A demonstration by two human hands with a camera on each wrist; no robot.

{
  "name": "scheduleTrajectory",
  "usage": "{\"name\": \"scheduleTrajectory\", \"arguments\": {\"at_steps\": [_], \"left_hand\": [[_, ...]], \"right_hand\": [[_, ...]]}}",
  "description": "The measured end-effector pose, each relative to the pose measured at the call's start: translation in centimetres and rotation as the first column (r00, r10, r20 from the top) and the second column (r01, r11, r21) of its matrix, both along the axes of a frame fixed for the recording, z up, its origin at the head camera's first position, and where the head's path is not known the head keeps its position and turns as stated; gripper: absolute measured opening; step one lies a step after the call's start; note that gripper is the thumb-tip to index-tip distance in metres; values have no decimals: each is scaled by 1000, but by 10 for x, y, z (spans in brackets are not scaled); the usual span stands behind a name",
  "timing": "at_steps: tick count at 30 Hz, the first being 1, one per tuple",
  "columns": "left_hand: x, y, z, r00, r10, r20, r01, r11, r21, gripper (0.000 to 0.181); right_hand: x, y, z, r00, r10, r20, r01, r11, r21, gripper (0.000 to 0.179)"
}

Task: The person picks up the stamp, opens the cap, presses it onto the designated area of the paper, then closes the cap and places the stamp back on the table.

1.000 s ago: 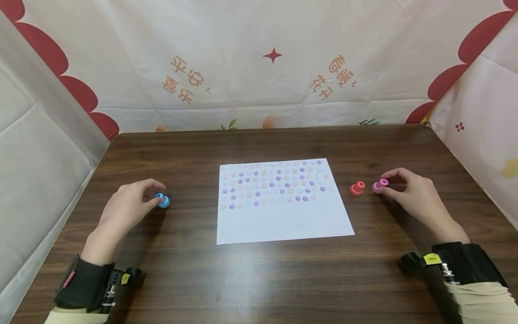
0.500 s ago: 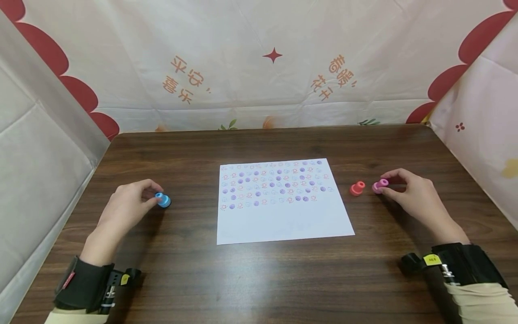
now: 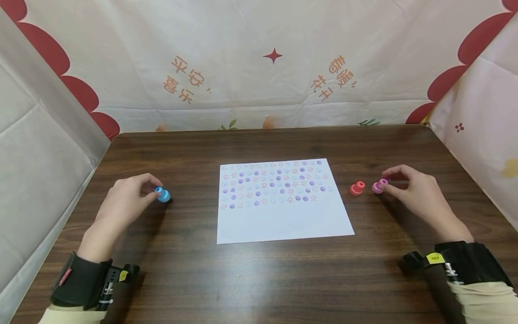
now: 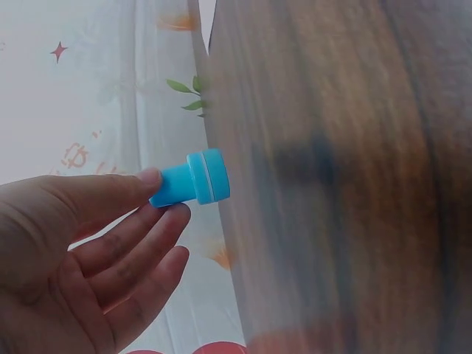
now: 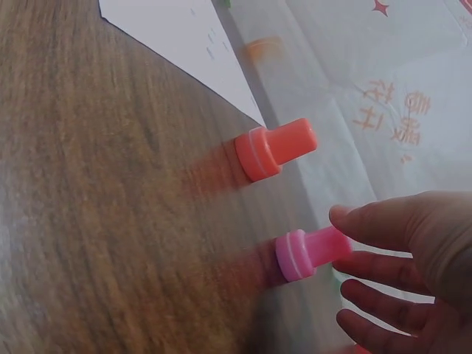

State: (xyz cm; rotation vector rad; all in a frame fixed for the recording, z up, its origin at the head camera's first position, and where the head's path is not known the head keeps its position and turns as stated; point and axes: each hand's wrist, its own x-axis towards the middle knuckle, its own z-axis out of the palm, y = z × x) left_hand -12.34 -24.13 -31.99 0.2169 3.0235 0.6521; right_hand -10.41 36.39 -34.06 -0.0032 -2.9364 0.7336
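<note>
Between thumb and fingertips, my left hand pinches a blue toy stamp by its narrow handle. The left wrist view shows its thick round base pointing toward the wood; it looks slightly raised. On the right, a pink stamp stands upright on the table, its handle between the thumb and index finger of my right hand. The other right fingers are spread loosely in the right wrist view. A red stamp stands just left of the pink one, untouched. Both printing faces and the blue one's are hidden.
A white sheet of paper lies mid-table, with rows of small red, blue and purple stamped marks on its upper part. The dark wooden table meets a pale printed cloth at the back and sides.
The left hand and blue stamp have shifted slightly toward the back of the table. My right hand has moved only a little; the pink and red stamps stay about where they were.
</note>
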Motion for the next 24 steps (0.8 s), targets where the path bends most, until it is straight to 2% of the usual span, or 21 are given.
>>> {"name": "scheduleTrajectory", "arguments": {"at_steps": [11, 24], "left_hand": [[0, 6, 13, 997, -29, -69, 29, 1000, -2, 22], [7, 25, 34, 992, -65, -109, 69, 997, 29, 25]], "right_hand": [[-1, -1, 10, 999, 2, -47, 0, 1000, 24, 39], [-1, -6, 23, 997, 0, -72, 1, 1000, 17, 43]]}}
